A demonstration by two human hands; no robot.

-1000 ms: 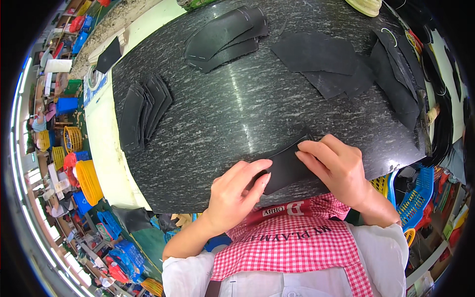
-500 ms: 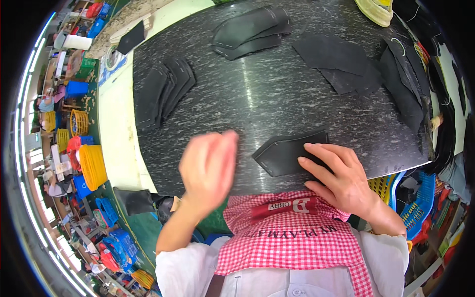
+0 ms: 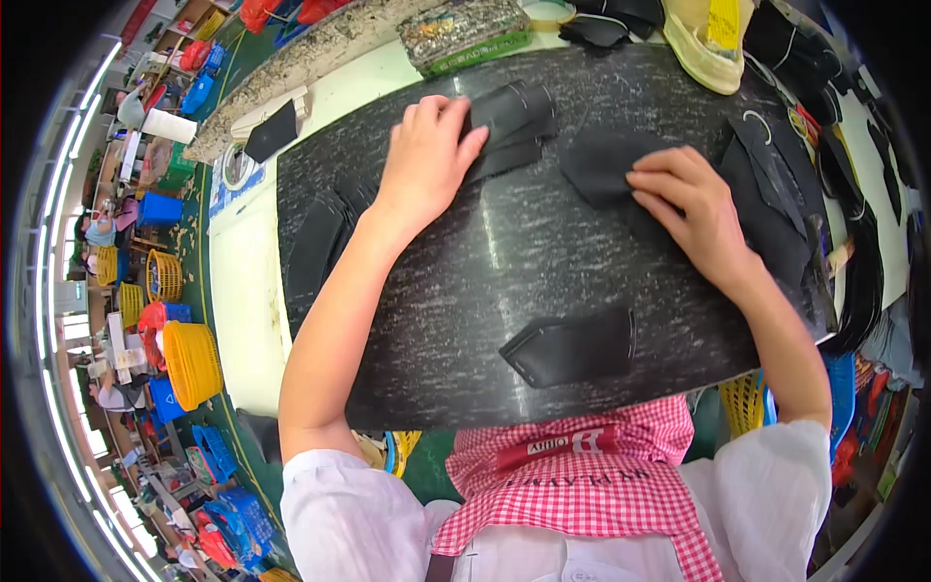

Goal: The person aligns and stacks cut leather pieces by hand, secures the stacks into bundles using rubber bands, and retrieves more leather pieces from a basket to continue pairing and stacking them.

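My left hand (image 3: 427,160) reaches to the far middle of the table, over the left end of a stack of black leather-like pieces (image 3: 514,112). Its thumb and index finger are apart at the stack's edge. With closed fingertips my right hand (image 3: 693,204) pinches the edge of a dark fabric-like piece (image 3: 601,165) at the right. A single black piece with one pointed end (image 3: 570,347) lies flat near the front edge, touched by neither hand. Partly behind my left forearm is another stack of black pieces (image 3: 315,238).
The dark speckled table (image 3: 446,320) has a pale margin (image 3: 242,310) on its left. Along the back stand a speckled box (image 3: 465,39) and a yellowish container (image 3: 703,58). More black pieces (image 3: 766,184) hang together at the right. Yellow baskets (image 3: 191,364) stand beyond the left side.
Both hands have moved away from the front of the table: the left to the far stack, the right off the pointed piece to the dark piece at right. The view has shifted slightly.
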